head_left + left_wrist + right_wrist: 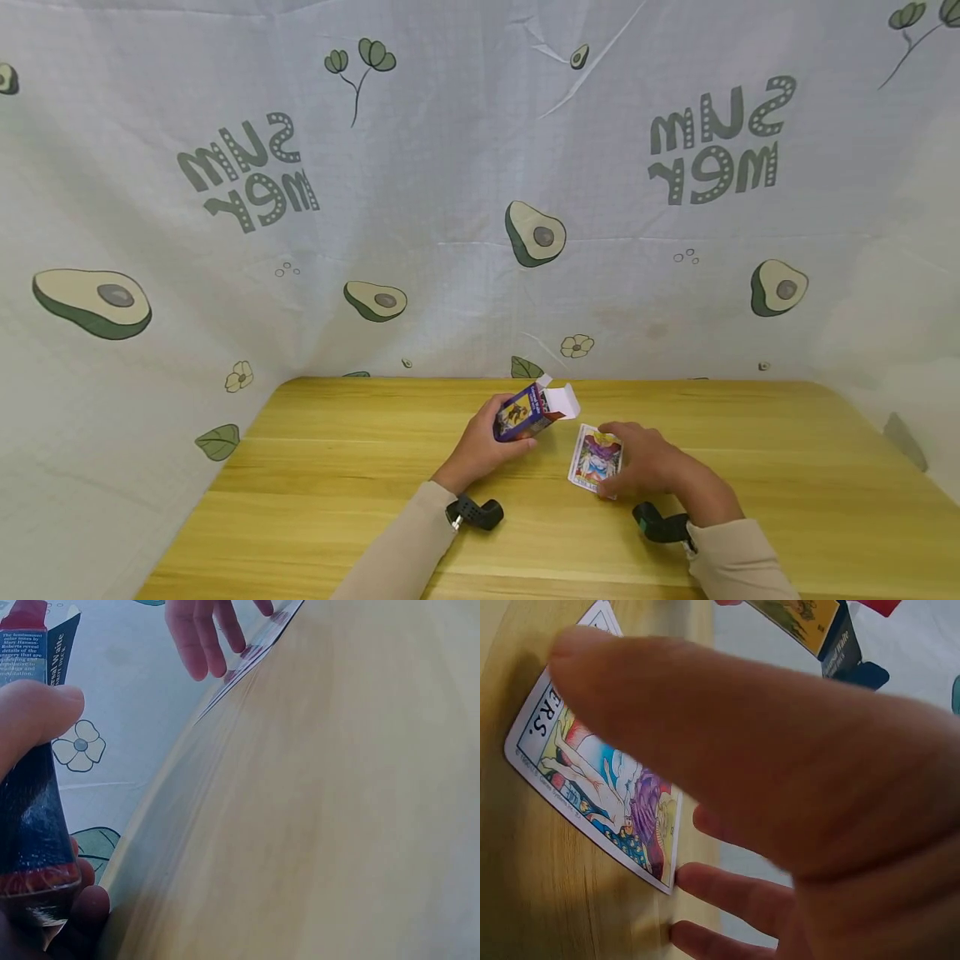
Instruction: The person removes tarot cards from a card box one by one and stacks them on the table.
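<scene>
An upper-flap-open card box [517, 414], dark blue with a yellow picture, is gripped by my left hand [480, 446] above the table. In the left wrist view my thumb presses the printed side of the box [26, 795], and fingertips show beneath it. To the right, my right hand [648, 461] holds a colourful tarot card [592, 458] by opposite edges, face up, low over or on the table. The right wrist view shows the thumb across the end of the card [604, 787] lettered "ERS." and fingers at its far edge. Whether the card touches the wood cannot be told.
A wooden table [322, 467] spreads under both hands. Behind it hangs a pale cloth [450, 167] printed with avocados, flowers and lettering. Black camera mounts sit on the left wrist [476, 512] and the right wrist [660, 525].
</scene>
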`<state>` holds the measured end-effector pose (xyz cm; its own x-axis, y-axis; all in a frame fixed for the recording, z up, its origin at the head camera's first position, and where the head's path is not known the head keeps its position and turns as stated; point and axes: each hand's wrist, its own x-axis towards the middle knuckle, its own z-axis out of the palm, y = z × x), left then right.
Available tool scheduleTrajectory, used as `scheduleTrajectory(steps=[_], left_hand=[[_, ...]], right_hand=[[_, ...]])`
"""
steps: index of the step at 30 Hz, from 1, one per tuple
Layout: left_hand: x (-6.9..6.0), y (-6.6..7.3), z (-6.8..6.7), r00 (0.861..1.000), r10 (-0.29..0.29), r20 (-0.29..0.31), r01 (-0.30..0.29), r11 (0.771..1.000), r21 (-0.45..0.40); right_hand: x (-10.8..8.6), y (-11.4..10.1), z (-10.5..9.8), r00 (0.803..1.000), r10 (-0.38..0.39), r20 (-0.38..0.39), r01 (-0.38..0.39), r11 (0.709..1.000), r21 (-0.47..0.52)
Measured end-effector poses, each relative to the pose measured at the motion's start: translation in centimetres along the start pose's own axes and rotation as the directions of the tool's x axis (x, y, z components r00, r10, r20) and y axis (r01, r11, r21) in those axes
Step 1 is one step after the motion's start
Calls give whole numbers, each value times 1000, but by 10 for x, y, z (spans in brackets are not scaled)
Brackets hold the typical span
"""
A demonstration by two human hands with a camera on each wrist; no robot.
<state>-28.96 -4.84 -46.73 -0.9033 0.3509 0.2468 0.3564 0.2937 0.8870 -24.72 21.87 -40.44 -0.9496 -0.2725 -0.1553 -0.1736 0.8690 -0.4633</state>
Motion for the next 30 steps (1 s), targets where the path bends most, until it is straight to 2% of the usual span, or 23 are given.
scheduleTrajectory(steps=[3, 7, 9, 14, 16, 25, 30], left_hand=[[0, 0, -1, 1000, 5, 1, -5, 1000, 2], [0, -1, -1, 1000, 18, 2, -18, 1000, 2], [-3, 9, -3, 1000, 18, 7, -18, 1000, -4], [-3, 11, -2, 1000, 9, 6, -9, 1000, 5], [0, 1, 0, 1000, 12, 0, -12, 1000, 11], [0, 1, -1, 1000, -2, 3, 2, 1000, 11], [0, 2, -1, 1000, 5, 3, -5, 1000, 9]], right_hand=[[-2, -4, 0, 1000, 12, 20, -12, 1000, -21], [-2, -6, 0, 1000, 25, 5, -25, 999, -41], [-1, -5, 2, 999, 34, -1, -34, 998, -49], [1, -5, 3, 999, 35, -17, -36, 998, -57], [1, -6, 3, 999, 31, -22, -32, 998, -55], [2, -7, 6, 999, 49, -16, -50, 998, -43], [3, -8, 10, 998, 50, -39, -52, 997, -59]])
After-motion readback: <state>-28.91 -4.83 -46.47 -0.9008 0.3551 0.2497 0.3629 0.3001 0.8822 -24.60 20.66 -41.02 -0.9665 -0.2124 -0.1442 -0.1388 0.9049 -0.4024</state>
